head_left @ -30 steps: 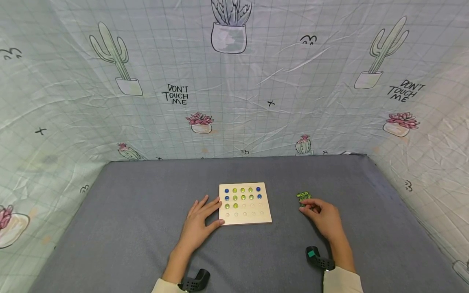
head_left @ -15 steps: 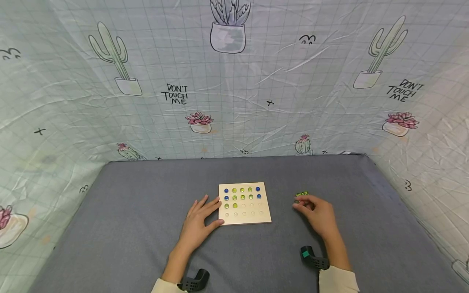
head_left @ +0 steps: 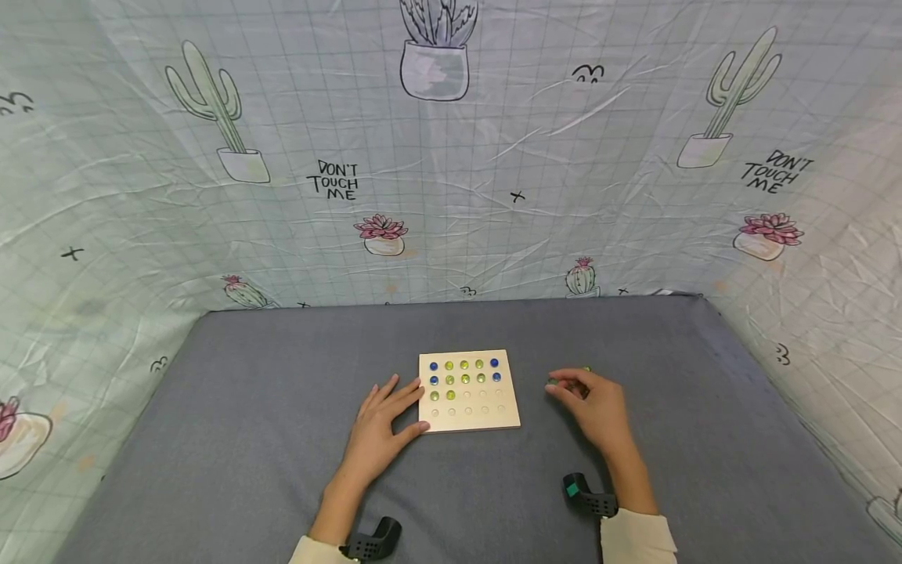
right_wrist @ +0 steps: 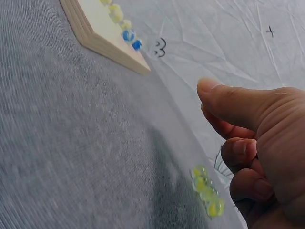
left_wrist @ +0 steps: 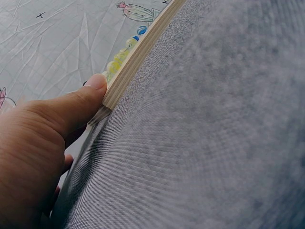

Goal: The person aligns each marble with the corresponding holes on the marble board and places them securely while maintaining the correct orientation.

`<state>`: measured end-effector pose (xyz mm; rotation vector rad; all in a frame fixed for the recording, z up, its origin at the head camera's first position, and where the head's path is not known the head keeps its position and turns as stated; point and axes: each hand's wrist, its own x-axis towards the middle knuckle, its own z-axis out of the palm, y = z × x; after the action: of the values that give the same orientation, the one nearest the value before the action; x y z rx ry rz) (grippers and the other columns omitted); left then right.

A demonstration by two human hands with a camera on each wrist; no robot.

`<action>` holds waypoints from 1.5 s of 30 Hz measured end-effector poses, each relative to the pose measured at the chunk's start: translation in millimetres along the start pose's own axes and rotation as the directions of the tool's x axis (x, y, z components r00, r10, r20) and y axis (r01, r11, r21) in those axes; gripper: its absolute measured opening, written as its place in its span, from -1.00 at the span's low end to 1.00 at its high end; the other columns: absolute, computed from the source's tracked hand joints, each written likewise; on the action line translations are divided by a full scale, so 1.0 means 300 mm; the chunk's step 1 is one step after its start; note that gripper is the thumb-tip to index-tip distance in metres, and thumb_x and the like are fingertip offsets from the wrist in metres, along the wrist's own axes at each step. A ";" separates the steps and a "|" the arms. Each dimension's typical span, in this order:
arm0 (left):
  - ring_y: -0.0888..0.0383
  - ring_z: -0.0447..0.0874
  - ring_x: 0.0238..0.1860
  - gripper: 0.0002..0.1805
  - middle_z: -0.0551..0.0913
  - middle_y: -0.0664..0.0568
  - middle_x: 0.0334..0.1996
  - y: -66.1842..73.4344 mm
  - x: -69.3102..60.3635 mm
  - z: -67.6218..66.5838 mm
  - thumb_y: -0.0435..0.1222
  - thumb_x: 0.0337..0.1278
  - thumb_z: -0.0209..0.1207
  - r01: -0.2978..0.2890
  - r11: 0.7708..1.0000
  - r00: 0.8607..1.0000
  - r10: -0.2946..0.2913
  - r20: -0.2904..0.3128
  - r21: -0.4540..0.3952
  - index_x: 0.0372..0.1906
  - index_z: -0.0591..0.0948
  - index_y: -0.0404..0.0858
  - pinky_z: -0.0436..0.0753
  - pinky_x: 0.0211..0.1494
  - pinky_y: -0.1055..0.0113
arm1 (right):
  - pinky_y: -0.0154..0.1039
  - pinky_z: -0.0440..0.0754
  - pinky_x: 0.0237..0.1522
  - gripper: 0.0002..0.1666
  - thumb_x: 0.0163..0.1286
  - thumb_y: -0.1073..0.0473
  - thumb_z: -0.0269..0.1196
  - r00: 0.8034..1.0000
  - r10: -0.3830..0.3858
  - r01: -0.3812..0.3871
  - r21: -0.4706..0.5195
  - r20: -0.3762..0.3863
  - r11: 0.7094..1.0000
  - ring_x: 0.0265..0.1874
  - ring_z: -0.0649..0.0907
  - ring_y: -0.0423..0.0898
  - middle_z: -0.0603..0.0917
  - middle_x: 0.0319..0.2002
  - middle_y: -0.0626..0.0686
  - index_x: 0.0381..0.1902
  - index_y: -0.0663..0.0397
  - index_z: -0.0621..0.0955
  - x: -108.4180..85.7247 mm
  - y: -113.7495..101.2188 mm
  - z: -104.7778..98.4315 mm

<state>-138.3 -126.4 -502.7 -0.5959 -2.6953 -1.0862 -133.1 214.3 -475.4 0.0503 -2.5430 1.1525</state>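
A pale wooden board (head_left: 510, 420) with rows of round hollows lies on the grey cloth. Blue marbles (head_left: 494, 363) and yellow-green marbles (head_left: 465, 379) fill its two far rows; two green ones sit at the left of the third row. My left hand (head_left: 379, 433) rests against the board's left side, fingers extended, thumb touching the near corner. Right of the board, my right hand (head_left: 597, 407) is raised above the cloth, thumb and index finger pinching a small green marble (head_left: 552, 381). The right wrist view hides that marble behind the thumb.
A cluster of loose yellow-green marbles (right_wrist: 208, 191) lies on the cloth below the right hand, mostly covered by it in the head view. Behind the grey-covered table (head_left: 303, 352) hangs a cactus-print curtain (head_left: 451, 180).
My right hand has lifted away from the loose marbles and moved left towards the board, carrying a green marble. The left hand stays at the board's edge.
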 end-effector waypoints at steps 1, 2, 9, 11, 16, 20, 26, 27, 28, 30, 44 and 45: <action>-0.07 0.16 0.41 -0.33 0.45 0.06 0.28 0.001 0.000 0.000 -0.04 -0.06 0.38 0.001 1.000 1.000 -0.001 0.000 0.000 0.24 0.56 -0.15 -0.05 0.50 -0.02 | -0.38 0.40 -0.60 -0.78 0.12 0.12 0.46 1.000 0.000 0.000 0.004 0.005 1.000 -0.61 0.44 -0.22 0.62 -0.49 -0.14 -0.25 0.00 0.74 0.001 -0.004 0.003; -0.07 0.16 0.41 -0.33 0.45 0.06 0.29 0.001 0.000 0.000 -0.04 -0.06 0.38 0.004 1.000 1.000 -0.004 0.001 0.000 0.24 0.55 -0.15 -0.05 0.50 -0.01 | -0.38 0.40 -0.60 -0.78 0.12 0.11 0.46 1.000 0.000 0.000 0.008 0.010 1.000 -0.60 0.45 -0.22 0.62 -0.49 -0.13 -0.25 0.00 0.74 0.002 -0.007 0.005; -0.06 0.16 0.41 -0.33 0.45 0.07 0.28 0.004 0.002 -0.001 -0.04 -0.05 0.38 0.009 1.000 1.000 -0.009 0.001 -0.007 0.24 0.55 -0.15 -0.06 0.50 -0.01 | -0.37 0.40 -0.58 -0.78 0.13 0.12 0.45 0.999 -0.021 0.021 0.013 0.025 1.000 -0.59 0.44 -0.21 0.62 -0.48 -0.14 -0.24 -0.01 0.73 0.005 -0.029 0.022; -0.06 0.16 0.41 -0.33 0.45 0.07 0.28 0.004 0.004 -0.001 -0.04 -0.05 0.37 0.008 1.000 1.000 -0.008 0.002 -0.007 0.24 0.55 -0.14 -0.06 0.50 0.00 | -0.37 0.40 -0.58 -0.79 0.13 0.12 0.45 0.999 -0.025 0.024 0.021 0.024 0.999 -0.59 0.44 -0.21 0.62 -0.48 -0.15 -0.24 -0.02 0.73 0.005 -0.036 0.026; -0.05 0.16 0.41 -0.33 0.45 0.07 0.29 0.004 0.006 -0.001 -0.03 -0.04 0.37 0.011 1.000 1.000 -0.011 0.008 -0.007 0.24 0.55 -0.14 -0.06 0.50 0.00 | -0.37 0.41 -0.58 -0.79 0.13 0.13 0.45 0.999 -0.028 0.026 0.049 0.024 0.998 -0.59 0.44 -0.21 0.62 -0.48 -0.14 -0.24 0.00 0.73 0.005 -0.050 0.037; -0.05 0.15 0.41 -0.34 0.45 0.07 0.28 0.006 0.007 -0.003 -0.04 -0.03 0.37 0.016 1.000 1.000 -0.016 0.010 -0.013 0.24 0.55 -0.14 -0.07 0.50 0.01 | -0.36 0.40 -0.57 -0.79 0.13 0.12 0.45 1.000 -0.019 0.017 0.073 0.024 0.997 -0.58 0.44 -0.19 0.63 -0.48 -0.12 -0.25 0.01 0.73 0.008 -0.059 0.047; -0.05 0.15 0.41 -0.34 0.45 0.06 0.28 0.006 0.009 -0.004 -0.04 -0.02 0.37 0.019 1.000 1.000 -0.019 0.013 -0.005 0.24 0.55 -0.14 -0.07 0.50 0.01 | -0.36 0.36 -0.60 -0.79 0.15 0.10 0.44 0.999 -0.007 0.003 0.105 0.039 0.994 -0.60 0.42 -0.17 0.61 -0.49 -0.11 -0.24 0.00 0.73 0.010 -0.077 0.062; -0.05 0.15 0.41 -0.34 0.45 0.07 0.28 0.006 0.008 -0.004 -0.04 -0.02 0.37 0.020 1.000 1.000 -0.020 0.013 -0.004 0.24 0.55 -0.14 -0.08 0.51 0.02 | -0.36 0.35 -0.60 -0.78 0.16 0.09 0.44 0.999 -0.008 0.003 0.107 0.042 0.994 -0.61 0.41 -0.18 0.61 -0.49 -0.12 -0.24 0.00 0.73 0.010 -0.080 0.065; -0.05 0.15 0.41 -0.34 0.45 0.07 0.28 0.006 0.008 -0.004 -0.04 -0.02 0.36 0.019 1.000 1.000 -0.019 0.012 -0.003 0.24 0.55 -0.14 -0.08 0.51 0.02 | -0.35 0.35 -0.60 -0.78 0.16 0.09 0.44 0.999 -0.006 0.001 0.109 0.044 0.994 -0.61 0.41 -0.18 0.61 -0.49 -0.11 -0.23 0.01 0.73 0.010 -0.083 0.069; -0.05 0.15 0.41 -0.34 0.45 0.07 0.28 0.005 0.007 -0.003 -0.04 -0.02 0.36 0.016 1.000 1.000 -0.016 0.011 -0.003 0.24 0.55 -0.15 -0.07 0.50 0.02 | -0.36 0.34 -0.61 -0.78 0.15 0.11 0.44 0.999 -0.004 -0.002 0.112 0.047 0.994 -0.61 0.40 -0.18 0.60 -0.50 -0.11 -0.23 0.02 0.73 0.010 -0.089 0.077; -0.05 0.16 0.41 -0.34 0.45 0.07 0.28 -0.003 0.001 0.003 -0.04 -0.03 0.37 0.008 1.000 1.000 -0.008 0.003 0.000 0.24 0.55 -0.14 -0.06 0.50 0.01 | -0.37 0.33 -0.62 -0.82 0.16 0.18 0.43 0.998 -0.032 0.023 0.147 0.057 0.989 -0.64 0.39 -0.20 0.54 -0.54 -0.13 -0.24 0.03 0.72 -0.004 -0.148 0.142; -0.05 0.16 0.41 -0.34 0.45 0.07 0.28 -0.002 0.001 0.003 -0.04 -0.03 0.37 0.009 1.000 1.000 -0.009 0.003 0.000 0.24 0.55 -0.14 -0.07 0.50 0.01 | -0.37 0.33 -0.62 -0.82 0.16 0.18 0.43 0.998 -0.031 0.022 0.148 0.058 0.989 -0.64 0.38 -0.20 0.53 -0.55 -0.13 -0.25 0.02 0.72 -0.005 -0.151 0.146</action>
<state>-138.7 -126.1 -503.8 -0.5868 -2.7029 -1.0885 -136.9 151.6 -469.8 0.1566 -2.4961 1.3458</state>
